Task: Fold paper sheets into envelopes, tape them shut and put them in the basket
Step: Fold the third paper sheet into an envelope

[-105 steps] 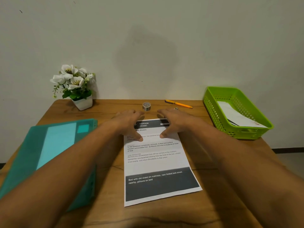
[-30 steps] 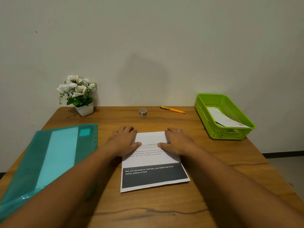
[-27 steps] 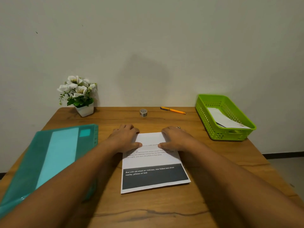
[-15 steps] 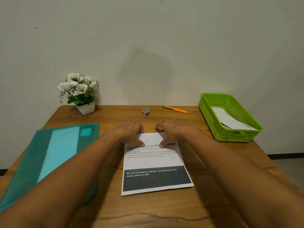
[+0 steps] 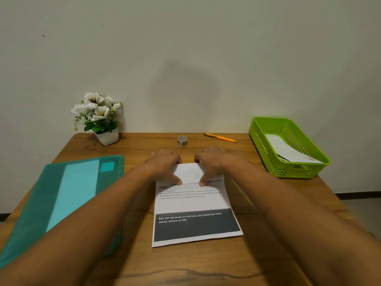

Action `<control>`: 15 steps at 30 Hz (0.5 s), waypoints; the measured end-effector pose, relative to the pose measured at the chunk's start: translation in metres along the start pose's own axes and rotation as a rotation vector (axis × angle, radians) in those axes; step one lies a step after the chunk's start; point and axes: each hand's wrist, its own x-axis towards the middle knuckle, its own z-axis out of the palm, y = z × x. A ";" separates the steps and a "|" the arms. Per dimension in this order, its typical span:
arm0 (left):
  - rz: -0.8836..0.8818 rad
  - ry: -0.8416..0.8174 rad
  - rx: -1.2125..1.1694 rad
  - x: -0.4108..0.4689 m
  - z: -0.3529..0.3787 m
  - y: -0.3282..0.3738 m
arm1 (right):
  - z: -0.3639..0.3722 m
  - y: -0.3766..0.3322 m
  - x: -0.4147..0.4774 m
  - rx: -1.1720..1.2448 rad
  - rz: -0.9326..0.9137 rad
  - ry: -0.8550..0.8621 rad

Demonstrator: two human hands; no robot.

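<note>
The left hand and right hand pinch the far flap of the printed sheet; it seems best to align the side edges before creasing.

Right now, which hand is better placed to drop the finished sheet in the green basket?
The right hand, probably. Both hands hold the paper sheet, but the green basket stands off to the right, beyond the right hand; the left hand would have to cross over.

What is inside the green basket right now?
White folded paper lies inside the green basket. How many pieces cannot be told, and the basket floor beneath them is covered.
</note>
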 end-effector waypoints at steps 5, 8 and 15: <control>0.041 0.177 0.076 -0.014 0.006 0.017 | 0.000 -0.011 -0.012 -0.137 -0.063 0.137; 0.091 0.288 0.135 -0.022 0.009 0.032 | 0.006 -0.024 -0.019 -0.075 -0.067 0.238; 0.081 0.372 0.251 -0.040 0.014 0.031 | 0.018 -0.022 -0.042 -0.131 -0.027 0.333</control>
